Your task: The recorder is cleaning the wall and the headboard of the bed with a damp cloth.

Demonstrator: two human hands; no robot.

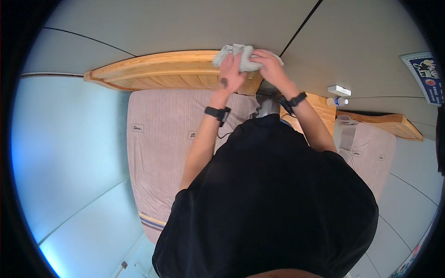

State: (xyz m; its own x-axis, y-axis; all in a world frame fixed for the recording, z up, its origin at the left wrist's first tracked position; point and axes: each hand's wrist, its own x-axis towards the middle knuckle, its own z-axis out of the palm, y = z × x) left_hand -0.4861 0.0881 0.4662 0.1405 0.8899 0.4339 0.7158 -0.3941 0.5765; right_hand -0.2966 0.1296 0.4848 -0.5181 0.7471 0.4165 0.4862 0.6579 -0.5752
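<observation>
In the head view, a pale cloth (241, 56) is gripped by both the left hand (230, 74) and right hand (270, 66) at the wooden headboard (162, 69), so wiping appears underway, with most of the rail judged untouched.

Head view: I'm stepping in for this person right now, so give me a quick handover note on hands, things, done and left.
Left hand: gripping the bunched white cloth.
Right hand: also on the cloth, closed over its right side.
Cloth sits against the top corner of the wooden headboard; the bare mattress lies below.
Done: cloth gathered in both hands.
Left: cannot tell how much of the headboard is wiped.
</observation>
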